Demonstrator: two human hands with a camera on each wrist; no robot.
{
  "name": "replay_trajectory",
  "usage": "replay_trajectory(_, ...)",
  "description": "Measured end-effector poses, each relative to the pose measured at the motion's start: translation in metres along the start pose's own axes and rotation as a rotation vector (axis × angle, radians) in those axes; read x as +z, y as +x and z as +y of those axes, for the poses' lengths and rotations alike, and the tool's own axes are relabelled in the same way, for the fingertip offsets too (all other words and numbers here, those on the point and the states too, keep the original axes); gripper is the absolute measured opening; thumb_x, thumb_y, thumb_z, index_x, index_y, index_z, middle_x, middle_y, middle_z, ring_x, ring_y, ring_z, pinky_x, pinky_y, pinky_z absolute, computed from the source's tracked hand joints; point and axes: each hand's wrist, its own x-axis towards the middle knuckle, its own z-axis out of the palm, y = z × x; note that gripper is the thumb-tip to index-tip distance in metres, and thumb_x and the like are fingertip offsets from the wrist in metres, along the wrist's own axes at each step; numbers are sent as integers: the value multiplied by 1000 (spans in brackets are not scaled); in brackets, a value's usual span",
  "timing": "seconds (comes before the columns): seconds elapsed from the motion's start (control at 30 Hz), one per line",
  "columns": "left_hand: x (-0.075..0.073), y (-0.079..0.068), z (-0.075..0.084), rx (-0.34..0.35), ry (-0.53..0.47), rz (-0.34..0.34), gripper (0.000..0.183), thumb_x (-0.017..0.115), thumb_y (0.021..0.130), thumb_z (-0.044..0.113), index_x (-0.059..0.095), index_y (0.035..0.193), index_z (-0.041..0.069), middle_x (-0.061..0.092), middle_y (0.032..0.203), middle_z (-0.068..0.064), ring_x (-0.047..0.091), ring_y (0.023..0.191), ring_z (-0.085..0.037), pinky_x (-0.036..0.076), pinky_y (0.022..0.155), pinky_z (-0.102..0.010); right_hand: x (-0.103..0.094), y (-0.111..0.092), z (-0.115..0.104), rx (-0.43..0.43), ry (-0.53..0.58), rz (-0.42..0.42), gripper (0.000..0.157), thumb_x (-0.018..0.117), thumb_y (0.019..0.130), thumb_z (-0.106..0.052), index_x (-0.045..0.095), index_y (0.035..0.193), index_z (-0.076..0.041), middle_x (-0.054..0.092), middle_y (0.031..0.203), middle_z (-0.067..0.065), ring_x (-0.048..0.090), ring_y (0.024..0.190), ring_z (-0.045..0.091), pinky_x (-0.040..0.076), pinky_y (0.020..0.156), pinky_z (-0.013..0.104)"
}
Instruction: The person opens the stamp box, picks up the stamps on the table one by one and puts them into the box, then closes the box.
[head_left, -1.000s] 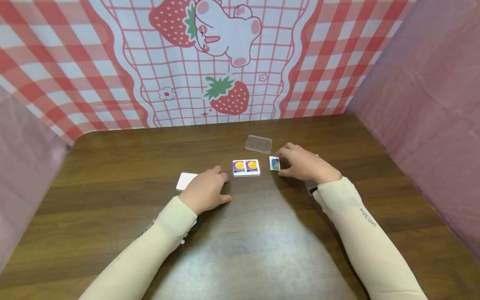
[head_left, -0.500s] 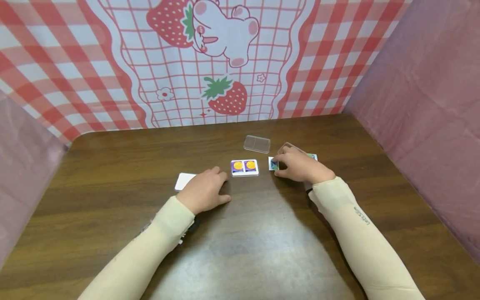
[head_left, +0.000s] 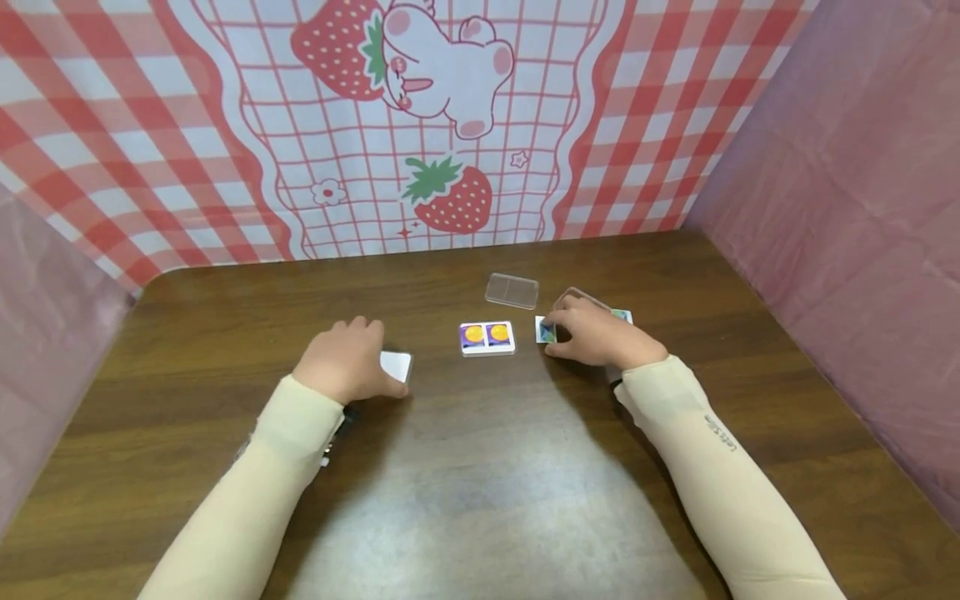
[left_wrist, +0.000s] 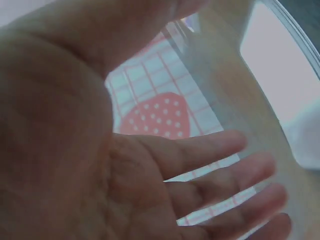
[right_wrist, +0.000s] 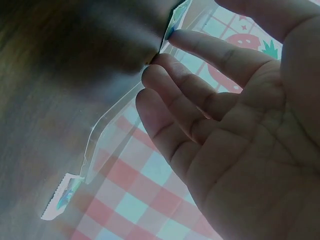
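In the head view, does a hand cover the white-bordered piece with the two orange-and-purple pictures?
No, the white-bordered piece lies uncovered on the table between the left hand and the right hand.

Legible marking: right sleeve, head view. Inscription: "Let's Slim", one line of dark lettering, set lengthwise near the wrist end. Left sleeve: dark mark at the outer edge, not legible. Orange-and-purple pictures: any print too small to read. Blue-green picture: same condition
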Motion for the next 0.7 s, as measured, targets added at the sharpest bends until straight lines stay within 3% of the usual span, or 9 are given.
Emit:
replay_trajectory(0.1, -3, 0, -6, -9, 8, -23, 71, 89, 73, 40, 63, 123, -3, 65, 113, -19, 63, 96, -36, 54, 81, -53, 0, 0, 0, 6, 9, -9, 48, 77, 94, -24, 66, 132, 4, 60, 129, 21, 53, 124, 34, 46, 105, 50)
replay_trajectory(0.27, -2, 1, -13, 23, 8, -42, 56, 86, 73, 19, 67, 122, 1, 65, 112, -20, 64, 95, -36, 54, 79, -53, 0, 0, 0, 10, 19, -21, 49, 76, 95, -24, 65, 133, 4, 59, 130, 22, 54, 124, 35, 46, 106, 50)
replay_trajectory(0.5, 1, 2, -16, 23, -8, -28, 52, 85, 73, 11, 66, 120, 1, 60, 114, -22, 58, 101, -40, 53, 82, -56, 0, 0, 0, 10, 22, -26, 48, 75, 96, -24, 64, 134, 4, 58, 131, 23, 55, 125, 36, 46, 107, 51)
replay_trajectory(0.7, 2, 5, -15, 26, -18, -32, 49, 85, 75, 10, 65, 119, 1, 63, 109, -20, 60, 93, -35, 54, 79, -52, 0, -1, 1, 7, 20, -20, 48, 75, 96, -24, 64, 133, 4, 58, 133, 23, 55, 126, 37, 45, 108, 51)
